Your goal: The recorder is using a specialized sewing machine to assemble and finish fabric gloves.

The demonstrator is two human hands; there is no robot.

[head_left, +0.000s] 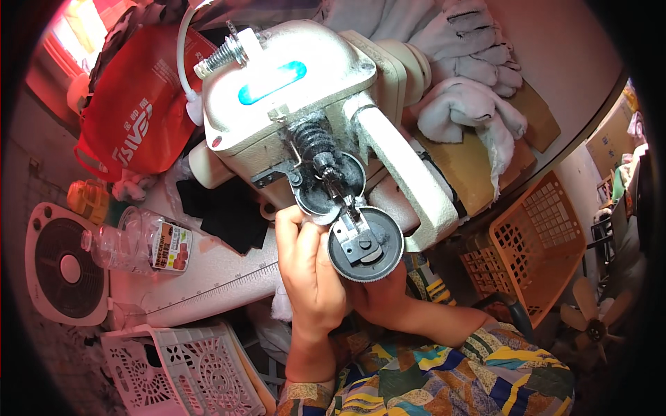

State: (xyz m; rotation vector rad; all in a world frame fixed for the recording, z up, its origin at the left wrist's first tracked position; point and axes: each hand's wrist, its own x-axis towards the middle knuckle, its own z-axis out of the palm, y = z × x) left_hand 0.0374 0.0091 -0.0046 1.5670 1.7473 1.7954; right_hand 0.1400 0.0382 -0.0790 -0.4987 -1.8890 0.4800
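A cream-coloured fur sewing machine [291, 83] stands before me, its stitching parts dusted with lint. Two dark feed discs sit at its front; the nearer round disc [388, 243] covers part of my hands. My left hand [312, 281] is closed, its fingertips up against the discs' left side. A bit of white fleece [281, 304] shows beside that hand, and a pale edge shows at its fingertips. Below the nearer disc is my right hand [381, 291], close to the left; its fingers are hidden behind the disc.
White fleece pieces [472, 104] lie piled behind the machine on cardboard. At left are a red bag [142, 104], a clear plastic jar [142, 239], black cloth [225, 215] and a box fan [68, 267]. Lower down stand a white basket [187, 374] and an orange crate [534, 256].
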